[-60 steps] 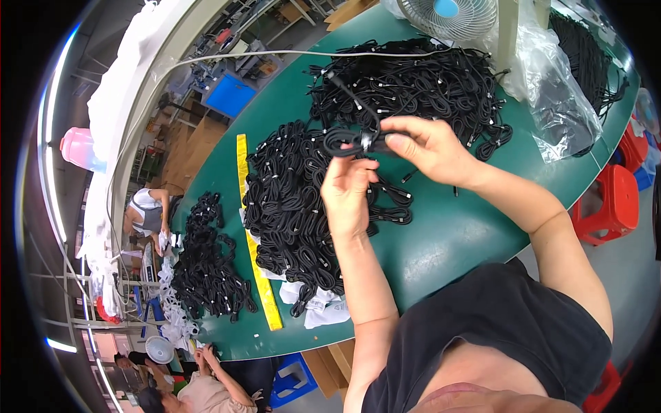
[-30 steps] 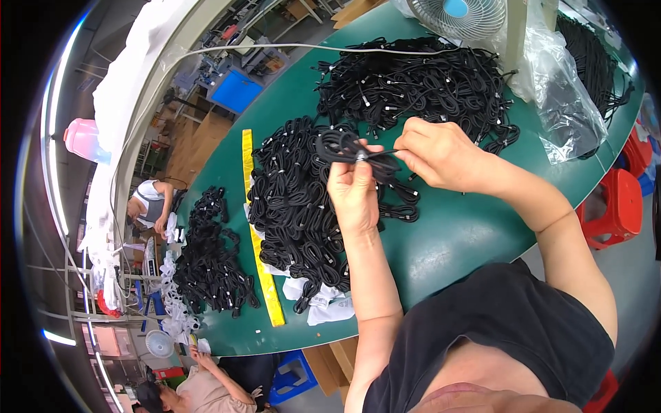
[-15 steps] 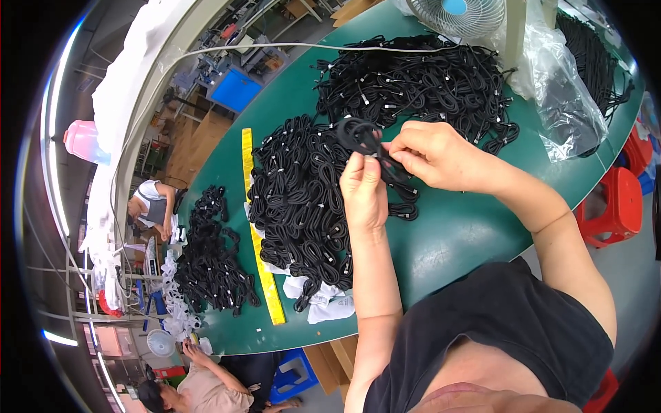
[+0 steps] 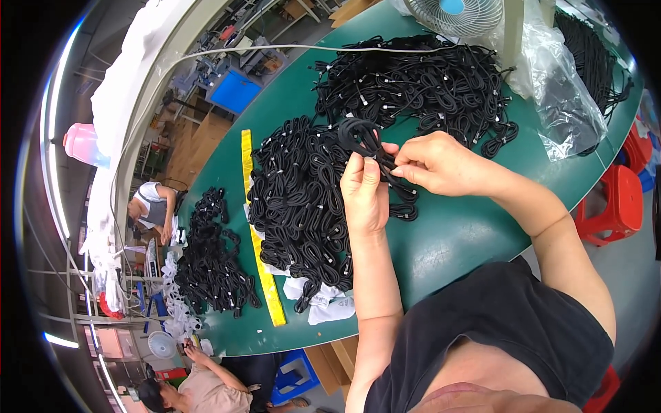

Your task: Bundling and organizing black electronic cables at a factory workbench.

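Above the green table (image 4: 454, 241), my left hand (image 4: 363, 193) pinches a coiled black cable (image 4: 359, 134) at its waist, the loop standing up past my fingertips. My right hand (image 4: 434, 164) grips the same coil from the right, thumb and fingers closed on its tail end. Just beneath and to the left lies a big heap of bundled black cables (image 4: 299, 199). A second heap of looser black cables (image 4: 420, 86) lies farther back.
A yellow ruler strip (image 4: 258, 234) runs along the table's left side, with a third cable pile (image 4: 210, 261) beyond it. A fan (image 4: 454, 14) and clear plastic bags (image 4: 558, 89) stand at the back right. Red stools (image 4: 616, 203) sit on the right. Two other people work at the left.
The coil in my hands has been turned and gathered tighter. Both hands have drifted slightly right and closer together over the bundled heap.
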The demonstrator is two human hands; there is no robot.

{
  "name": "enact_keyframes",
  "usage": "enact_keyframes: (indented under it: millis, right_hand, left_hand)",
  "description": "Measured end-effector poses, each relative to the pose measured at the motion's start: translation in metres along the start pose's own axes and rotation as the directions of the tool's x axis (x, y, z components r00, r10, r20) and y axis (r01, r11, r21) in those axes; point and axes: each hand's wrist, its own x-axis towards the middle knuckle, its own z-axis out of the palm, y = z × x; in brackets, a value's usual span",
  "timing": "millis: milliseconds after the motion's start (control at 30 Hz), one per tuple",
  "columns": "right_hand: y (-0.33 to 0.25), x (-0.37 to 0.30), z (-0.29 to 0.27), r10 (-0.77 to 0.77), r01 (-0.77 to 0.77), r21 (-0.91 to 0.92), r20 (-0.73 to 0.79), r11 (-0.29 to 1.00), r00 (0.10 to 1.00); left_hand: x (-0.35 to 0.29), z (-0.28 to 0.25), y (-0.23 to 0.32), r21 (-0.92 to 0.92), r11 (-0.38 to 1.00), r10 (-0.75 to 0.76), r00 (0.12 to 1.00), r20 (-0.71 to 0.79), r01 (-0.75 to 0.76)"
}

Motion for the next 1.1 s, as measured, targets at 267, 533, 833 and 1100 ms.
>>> enact_keyframes:
  millis: [267, 533, 833, 1100]
  right_hand:
    - [0.002, 0.015, -0.015, -0.105, 0.117, 0.019, -0.313, 0.993, 0.944]
    - [0.012, 0.032, -0.017, 0.14, -0.039, 0.643, -0.107, 0.765, 0.984]
    - [0.018, 0.039, 0.001, 0.186, -0.002, 0.633, -0.225, 0.774, 0.956]
    - [0.02, 0.049, 0.004, 0.109, 0.082, 0.391, -0.443, 0.917, 0.89]
  left_hand:
    - [-0.001, 0.004, 0.005, -0.006, 0.999, -0.041, 0.999, -0.018, 0.041]
    - [-0.003, 0.016, -0.001, -0.033, 0.986, -0.16, 0.982, 0.102, 0.164]
    - [-0.003, 0.016, -0.008, -0.128, 0.977, -0.177, 0.983, -0.046, 0.17]
    - [-0.004, 0.021, -0.011, -0.02, 0.975, -0.221, 0.971, -0.09, 0.22]
